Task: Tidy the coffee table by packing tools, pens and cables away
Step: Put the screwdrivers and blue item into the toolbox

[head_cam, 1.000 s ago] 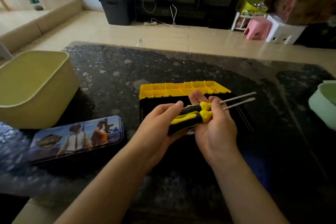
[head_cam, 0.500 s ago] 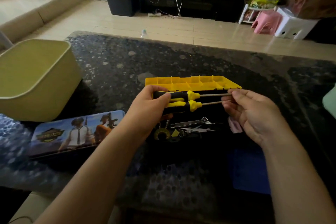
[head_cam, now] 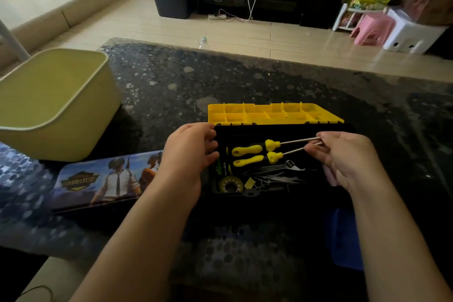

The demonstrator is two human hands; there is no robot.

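Two screwdrivers (head_cam: 255,154) with yellow-and-black handles lie side by side in the open black toolbox (head_cam: 277,130), handles to the left. My right hand (head_cam: 343,157) pinches the tips of both metal shafts at the box's right side. My left hand (head_cam: 191,152) hovers just left of the handles with fingers apart, holding nothing. Under the screwdrivers lie a roll of yellow tape (head_cam: 230,185), a wrench and other small metal tools. The box's yellow compartment lid (head_cam: 272,113) lies open behind it.
A pale yellow bin (head_cam: 54,103) stands at the left on the dark speckled table (head_cam: 171,81). A printed tin pencil case (head_cam: 103,181) lies in front of it. A blue object (head_cam: 343,238) sits near my right forearm. Floor and furniture lie beyond the table's far edge.
The screwdrivers went from my hands down into the toolbox. My left hand let go of the handles and drew back slightly; my right hand slid to the shaft tips.
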